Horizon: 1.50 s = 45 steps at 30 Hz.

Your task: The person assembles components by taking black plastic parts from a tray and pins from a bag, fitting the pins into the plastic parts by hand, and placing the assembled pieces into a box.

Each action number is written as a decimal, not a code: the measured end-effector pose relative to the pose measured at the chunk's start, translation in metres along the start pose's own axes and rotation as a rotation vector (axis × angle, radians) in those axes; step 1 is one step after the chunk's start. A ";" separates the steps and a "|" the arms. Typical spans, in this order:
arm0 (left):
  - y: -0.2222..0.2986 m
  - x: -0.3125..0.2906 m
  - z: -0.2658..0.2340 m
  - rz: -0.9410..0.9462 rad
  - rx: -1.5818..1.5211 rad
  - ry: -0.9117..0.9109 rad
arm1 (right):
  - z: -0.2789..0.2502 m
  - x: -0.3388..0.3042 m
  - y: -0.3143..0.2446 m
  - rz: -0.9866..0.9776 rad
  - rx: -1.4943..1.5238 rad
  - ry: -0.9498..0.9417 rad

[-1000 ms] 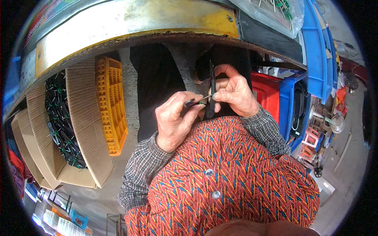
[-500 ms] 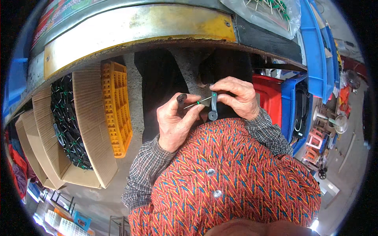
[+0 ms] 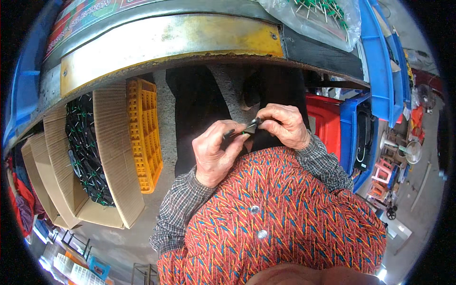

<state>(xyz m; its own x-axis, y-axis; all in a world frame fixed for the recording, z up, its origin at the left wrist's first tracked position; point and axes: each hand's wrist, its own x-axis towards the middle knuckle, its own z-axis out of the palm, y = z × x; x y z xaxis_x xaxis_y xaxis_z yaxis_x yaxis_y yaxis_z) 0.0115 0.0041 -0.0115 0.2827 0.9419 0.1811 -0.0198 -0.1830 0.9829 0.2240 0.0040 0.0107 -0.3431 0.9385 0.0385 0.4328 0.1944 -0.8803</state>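
Over my lap, my left hand (image 3: 216, 149) pinches a thin metal pin (image 3: 250, 126) with a small green collar (image 3: 244, 133). A black part (image 3: 228, 134) shows at the same fingers. Close on its right, my right hand (image 3: 286, 126) grips a dark flat piece (image 3: 256, 122) between thumb and forefinger. The pin's far end meets or overlaps this piece; whether it is inserted, I cannot tell. The fingers hide most of both parts.
A cardboard box (image 3: 116, 156) of black parts with green-collared pins (image 3: 88, 152) is at left, beside a yellow crate (image 3: 145, 135). The metal-edged bench (image 3: 171, 40) lies ahead, with a plastic bag (image 3: 327, 21) of green-collared pins. Red (image 3: 323, 121) and blue bins (image 3: 349, 128) stand right.
My hands have come closer together. The flat piece in my right hand, seen broadside before, is now turned and mostly covered by the fingers. My left hand keeps its pinch on the pin.
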 end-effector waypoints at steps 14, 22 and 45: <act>0.002 0.005 -0.001 0.140 0.163 0.004 | 0.011 -0.005 -0.008 0.341 0.274 0.023; -0.005 0.003 0.001 0.145 0.134 0.022 | 0.011 -0.005 -0.007 0.513 0.411 -0.010; -0.010 0.002 0.001 0.238 0.306 -0.049 | 0.010 0.004 -0.002 0.726 0.683 -0.079</act>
<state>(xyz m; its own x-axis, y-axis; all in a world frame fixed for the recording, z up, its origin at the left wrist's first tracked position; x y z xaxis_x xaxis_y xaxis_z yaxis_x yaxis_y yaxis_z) 0.0132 0.0078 -0.0214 0.3502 0.8497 0.3942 0.1947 -0.4776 0.8567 0.2134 0.0041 0.0075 -0.2507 0.7381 -0.6263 -0.0035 -0.6477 -0.7619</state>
